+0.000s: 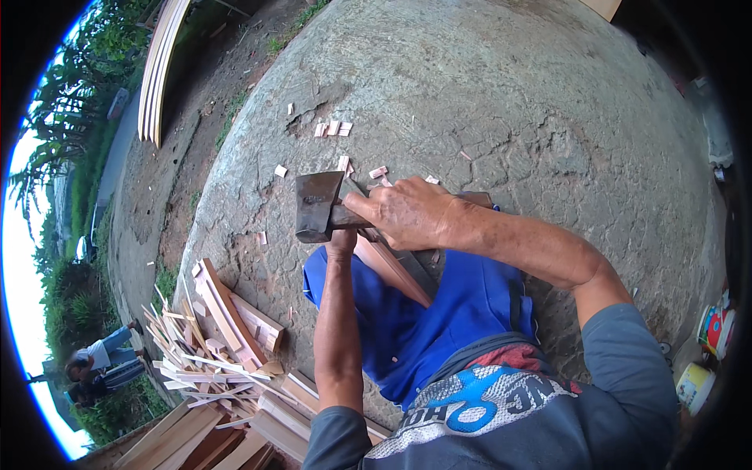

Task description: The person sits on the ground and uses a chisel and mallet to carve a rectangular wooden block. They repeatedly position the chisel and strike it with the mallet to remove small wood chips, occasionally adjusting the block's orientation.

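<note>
My right hand [411, 213] is closed round the handle of a hatchet, held sideways in front of my knees. Its dark, worn metal head [317, 205] points to the left. My left hand [341, 243] is raised just below the hatchet head, which hides its fingers; whether it grips anything does not show. Between my legs, clad in blue trousers, lies a pinkish wooden board [389, 266], slanting from my lap toward my hands. A dark, narrow strip [417, 272] runs along its right side. Small cut wood blocks [334, 128] lie on the concrete beyond my hands.
A heap of thin wood offcuts [200, 356] and thicker planks [235, 325] lies at my left. Long boards [162, 70] rest at the far left. Paint-stained buckets [694, 388] stand at the right. Two people [106, 360] are off to the left, beyond the cracked concrete [470, 86].
</note>
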`<state>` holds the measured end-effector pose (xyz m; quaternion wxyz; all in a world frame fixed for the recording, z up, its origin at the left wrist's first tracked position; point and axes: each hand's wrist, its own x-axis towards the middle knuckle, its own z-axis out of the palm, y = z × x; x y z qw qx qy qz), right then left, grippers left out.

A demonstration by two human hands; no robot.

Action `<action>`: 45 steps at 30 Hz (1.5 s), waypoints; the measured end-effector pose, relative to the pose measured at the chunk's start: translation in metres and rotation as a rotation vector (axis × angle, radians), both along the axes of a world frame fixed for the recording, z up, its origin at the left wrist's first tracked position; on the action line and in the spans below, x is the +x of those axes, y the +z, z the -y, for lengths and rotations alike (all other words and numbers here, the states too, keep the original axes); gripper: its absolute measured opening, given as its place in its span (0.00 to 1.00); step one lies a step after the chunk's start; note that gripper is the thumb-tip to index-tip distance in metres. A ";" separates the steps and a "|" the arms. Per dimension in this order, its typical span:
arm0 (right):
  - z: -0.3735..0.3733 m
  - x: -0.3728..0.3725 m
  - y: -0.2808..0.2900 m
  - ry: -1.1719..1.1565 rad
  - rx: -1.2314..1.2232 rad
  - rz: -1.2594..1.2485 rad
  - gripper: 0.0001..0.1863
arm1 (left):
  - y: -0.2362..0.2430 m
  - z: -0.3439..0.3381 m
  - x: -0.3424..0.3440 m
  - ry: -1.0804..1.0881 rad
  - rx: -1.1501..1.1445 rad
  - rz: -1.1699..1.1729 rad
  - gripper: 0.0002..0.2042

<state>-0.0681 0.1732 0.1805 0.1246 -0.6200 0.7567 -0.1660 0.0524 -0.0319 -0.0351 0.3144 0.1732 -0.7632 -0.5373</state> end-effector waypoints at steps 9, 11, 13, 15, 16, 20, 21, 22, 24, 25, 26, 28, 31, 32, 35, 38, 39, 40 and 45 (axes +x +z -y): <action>0.001 0.001 -0.016 -0.023 0.100 0.046 0.21 | -0.013 0.006 0.005 -0.074 -0.060 0.226 0.13; 0.006 -0.007 -0.001 -0.006 0.044 0.022 0.22 | -0.013 0.008 0.006 0.021 -0.211 0.097 0.12; -0.001 0.000 0.008 -0.023 -0.080 0.039 0.22 | 0.005 -0.004 -0.001 -0.022 -0.166 0.055 0.13; -0.001 0.003 0.037 -0.048 -0.309 0.073 0.24 | 0.025 -0.019 0.009 -0.056 0.051 0.046 0.13; 0.001 0.002 0.047 -0.066 -0.456 0.105 0.24 | 0.026 -0.016 0.013 -0.071 0.055 0.078 0.13; 0.004 0.008 0.002 -0.083 -0.005 -0.063 0.25 | 0.035 -0.015 0.012 -0.111 0.048 0.148 0.11; 0.001 0.001 -0.026 -0.036 0.124 0.052 0.26 | 0.037 -0.024 0.003 -0.116 0.042 0.130 0.10; 0.000 -0.006 -0.017 -0.033 0.094 0.045 0.24 | 0.044 -0.031 -0.001 -0.041 0.005 0.077 0.09; -0.009 -0.004 -0.004 -0.029 0.052 0.051 0.21 | 0.048 -0.026 -0.011 -0.078 -0.047 0.102 0.10; -0.010 0.003 -0.003 -0.028 -0.092 0.046 0.24 | 0.044 -0.022 -0.003 -0.097 -0.138 0.144 0.11; -0.011 0.004 0.002 -0.047 -0.150 0.073 0.24 | 0.041 -0.018 0.001 -0.108 -0.176 0.161 0.11; -0.012 0.008 0.031 -0.086 -0.257 0.139 0.24 | 0.057 -0.026 0.000 -0.103 -0.236 0.190 0.12; -0.004 0.010 -0.010 -0.049 -0.117 0.026 0.22 | 0.030 -0.015 0.005 -0.019 -0.295 0.176 0.12; -0.006 0.010 -0.028 -0.038 -0.003 -0.021 0.22 | 0.016 -0.015 0.005 0.009 -0.199 0.105 0.13; -0.031 0.003 -0.047 -0.112 -0.127 0.229 0.23 | 0.053 -0.075 0.026 -0.123 -0.213 0.105 0.03; -0.051 0.013 -0.049 -0.264 -0.206 0.487 0.24 | 0.059 -0.121 0.041 -0.457 -0.487 0.019 0.08; -0.053 0.015 -0.051 -0.298 -0.249 0.533 0.24 | 0.054 -0.113 0.035 -0.281 -0.428 0.050 0.09; -0.057 0.020 -0.052 -0.338 -0.287 0.582 0.25 | 0.053 -0.098 0.022 -0.108 -0.363 0.085 0.11; -0.055 0.013 -0.051 -0.540 -0.383 0.820 0.26 | 0.104 -0.004 -0.053 0.482 1.088 -0.574 0.24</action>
